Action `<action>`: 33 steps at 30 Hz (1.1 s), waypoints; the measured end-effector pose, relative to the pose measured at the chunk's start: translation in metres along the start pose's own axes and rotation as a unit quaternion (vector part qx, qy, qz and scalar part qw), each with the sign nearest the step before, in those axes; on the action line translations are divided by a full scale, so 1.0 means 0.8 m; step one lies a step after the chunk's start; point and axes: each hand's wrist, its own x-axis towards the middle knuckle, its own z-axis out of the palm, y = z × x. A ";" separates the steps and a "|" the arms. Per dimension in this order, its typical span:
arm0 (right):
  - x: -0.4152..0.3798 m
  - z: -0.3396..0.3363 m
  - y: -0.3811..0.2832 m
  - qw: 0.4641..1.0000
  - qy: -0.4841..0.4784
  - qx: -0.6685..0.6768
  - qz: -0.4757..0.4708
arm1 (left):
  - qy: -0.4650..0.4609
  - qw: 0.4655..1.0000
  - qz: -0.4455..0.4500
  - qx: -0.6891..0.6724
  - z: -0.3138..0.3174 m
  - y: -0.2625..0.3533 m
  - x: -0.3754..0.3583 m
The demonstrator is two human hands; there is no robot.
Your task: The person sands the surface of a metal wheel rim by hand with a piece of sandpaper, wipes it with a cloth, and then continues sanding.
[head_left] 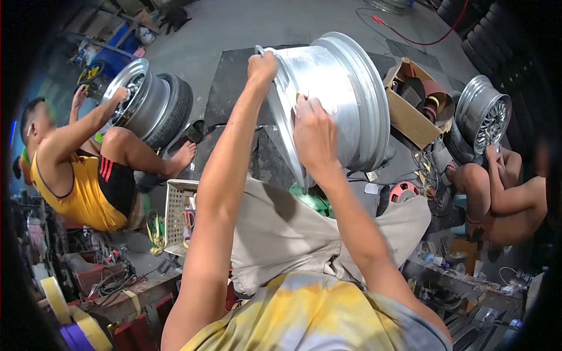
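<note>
A bare silver wheel rim [319,76] stands on its edge in front of me, its barrel facing up and its lip towards my left side. My left hand [261,68] is closed around the top of the near lip. Against the inner side of the barrel, close behind that lip, my right hand [316,133] is closed in a pinch. A small yellowish edge shows at its fingertips, too small to name.
To the left a person in a yellow top [76,187] handles a wheel with a tyre [170,108]. At right another person's hands touch a spoked rim [486,111]. A cardboard box [413,120] of abrasive-looking rolls stands beside my rim; a plastic basket [174,216] sits by my left leg.
</note>
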 end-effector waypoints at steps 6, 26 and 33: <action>-0.031 0.001 -0.004 0.998 0.019 -0.049 -0.025 | 0.023 0.999 0.007 0.033 0.000 0.000 -0.001; 0.005 -0.020 0.040 0.987 -0.013 -0.067 -0.145 | 0.007 1.000 0.014 0.003 -0.003 0.007 -0.009; -0.030 -0.022 0.041 0.990 -0.004 -0.044 -0.135 | -0.008 0.999 0.039 -0.025 -0.003 -0.003 -0.004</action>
